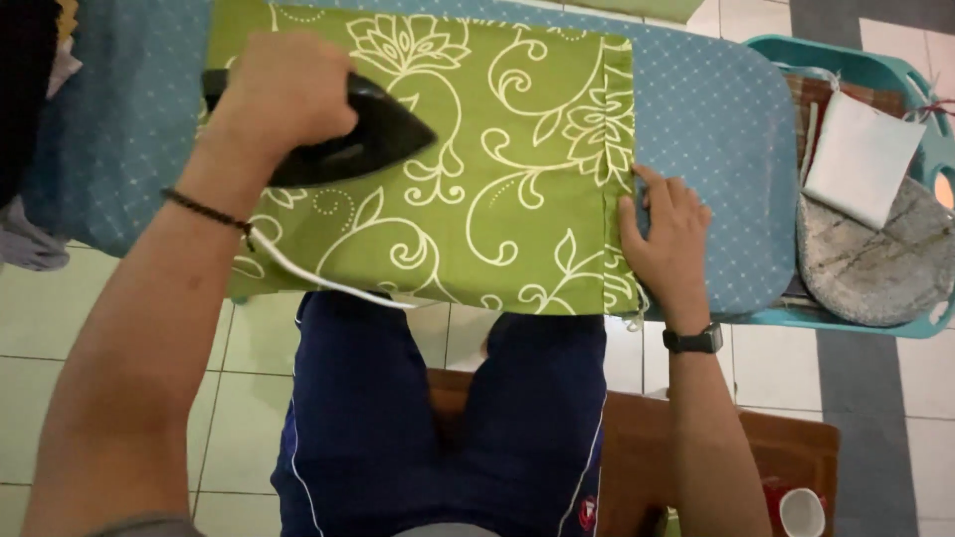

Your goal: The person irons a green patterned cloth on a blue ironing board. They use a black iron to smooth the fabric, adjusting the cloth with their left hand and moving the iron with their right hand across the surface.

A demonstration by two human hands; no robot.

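Dark blue shorts [448,418] on my legs fill the near middle of the view, above pale floor tiles [239,398]. Just beyond them lies the green cloth with cream flower scrolls [497,169], spread flat on the blue dotted ironing board [706,119], its near edge hanging slightly over the board. My left hand [284,89] is wrapped fully around the handle of the black iron [373,134], which sits on the left part of the cloth with its tip pointing right; its white cord [318,278] trails toward me. My right hand [665,234] rests on the cloth's right hem, fingers stretched out and gripping nothing. Farther right, a teal laundry basket [875,60] holds a folded white cloth [860,154] atop grey fabric [885,268]. Near right, a brown wooden surface [786,447] carries a small white cup [802,512].
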